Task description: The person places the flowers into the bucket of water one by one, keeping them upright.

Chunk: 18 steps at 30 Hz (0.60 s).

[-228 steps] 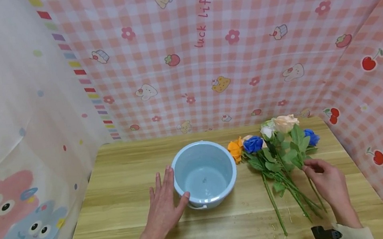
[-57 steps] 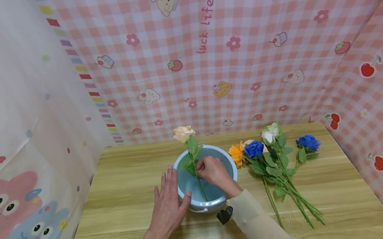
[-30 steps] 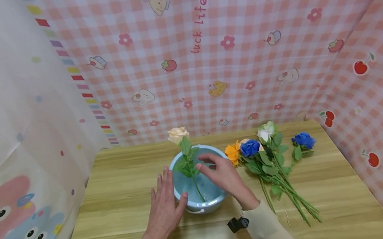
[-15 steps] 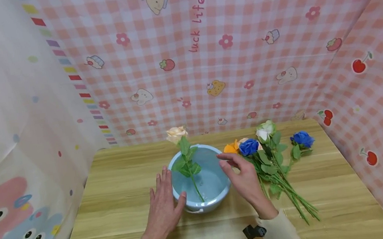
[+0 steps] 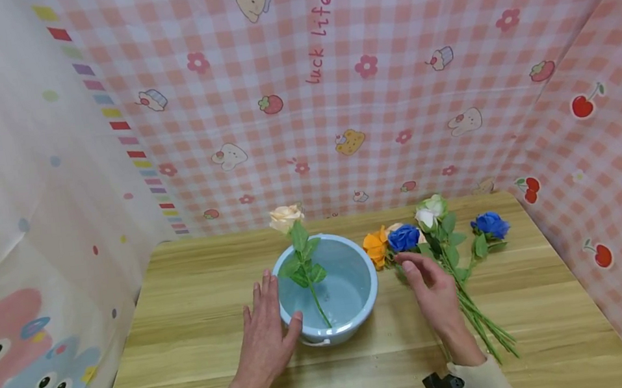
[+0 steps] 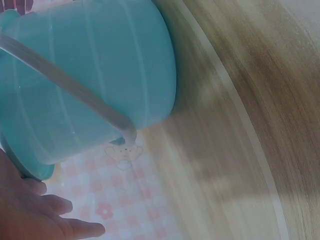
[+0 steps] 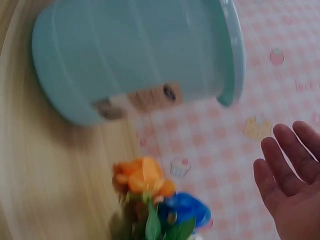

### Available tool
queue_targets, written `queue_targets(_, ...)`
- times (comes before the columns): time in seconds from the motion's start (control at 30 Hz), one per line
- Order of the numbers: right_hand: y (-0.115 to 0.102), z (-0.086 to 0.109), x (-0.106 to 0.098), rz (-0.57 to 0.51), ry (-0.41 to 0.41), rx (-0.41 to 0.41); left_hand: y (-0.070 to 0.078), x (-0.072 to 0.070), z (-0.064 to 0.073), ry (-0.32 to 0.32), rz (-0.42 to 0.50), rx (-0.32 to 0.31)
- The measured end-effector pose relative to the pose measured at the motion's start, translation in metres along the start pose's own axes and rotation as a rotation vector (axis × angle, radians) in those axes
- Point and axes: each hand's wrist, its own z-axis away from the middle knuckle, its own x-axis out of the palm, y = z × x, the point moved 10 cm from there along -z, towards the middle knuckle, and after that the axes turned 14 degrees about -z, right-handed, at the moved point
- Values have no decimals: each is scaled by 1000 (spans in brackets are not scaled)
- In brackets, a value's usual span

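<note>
Touching blue bucket (image 5: 354, 278), left hand (image 5: 266, 334) spread

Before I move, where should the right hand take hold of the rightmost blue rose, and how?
Pinch the blue rose at its neck, probably from above and the right. It lies with its head apart from the white rose; lower down, the stems bunch together, so gripping there might drag others.

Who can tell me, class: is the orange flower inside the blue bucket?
No, the orange flower lies outside the blue bucket, on the table beside it.
</note>
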Motion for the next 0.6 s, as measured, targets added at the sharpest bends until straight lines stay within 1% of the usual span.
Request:
queue_targets(0.1,7,1,-16,-62,40,32,0,0,0,2,1,-1)
queue_targets(0.17,10,1,-26,-74,63,48,0,0,0,3,-3,-1)
queue_targets(0.23,14,2,-35,-70,75,63,0,0,0,3,-7,-1)
queue_targets(0.43,23,6,-64,-10,116,82,0,0,0,6,-2,0)
queue_targets(0.6,34,7,-87,-17,169,103,0,0,0,11,-2,3)
